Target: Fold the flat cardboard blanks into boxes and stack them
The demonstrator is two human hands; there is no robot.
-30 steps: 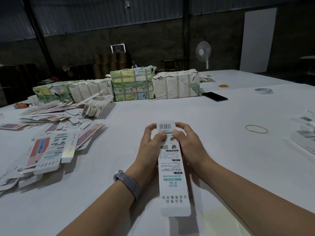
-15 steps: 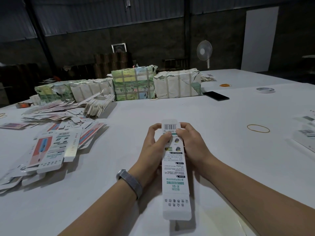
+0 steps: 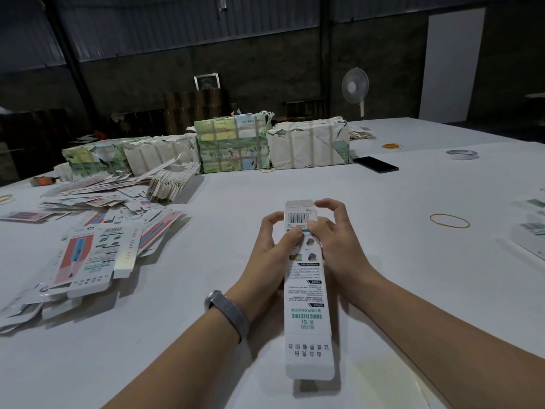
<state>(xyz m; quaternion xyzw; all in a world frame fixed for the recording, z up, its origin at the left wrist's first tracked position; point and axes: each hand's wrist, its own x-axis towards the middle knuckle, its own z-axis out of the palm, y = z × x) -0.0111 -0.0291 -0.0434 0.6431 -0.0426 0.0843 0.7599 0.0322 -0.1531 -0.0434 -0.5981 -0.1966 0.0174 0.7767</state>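
A long narrow white box (image 3: pixel 306 302) with green print and a barcode lies lengthwise between my hands, its near flap open toward me. My left hand (image 3: pixel 272 252) grips its far part from the left, thumb on the printed top face. From the right, my right hand (image 3: pixel 336 240) pinches the same end, fingers curled over the far flap by the barcode. A loose heap of flat printed blanks (image 3: pixel 94 249) covers the table at the left.
Wrapped bundles of blanks (image 3: pixel 233 146) stand in a row at the back of the white table (image 3: pixel 398 290). A black phone (image 3: pixel 376 164), tape rolls (image 3: pixel 461 154) and a rubber band (image 3: pixel 449 221) lie to the right. More printed pieces (image 3: pixel 530 231) sit at the right edge.
The far flap of the box has come up a little and my right fingers have lifted over it. The box stays in the same place.
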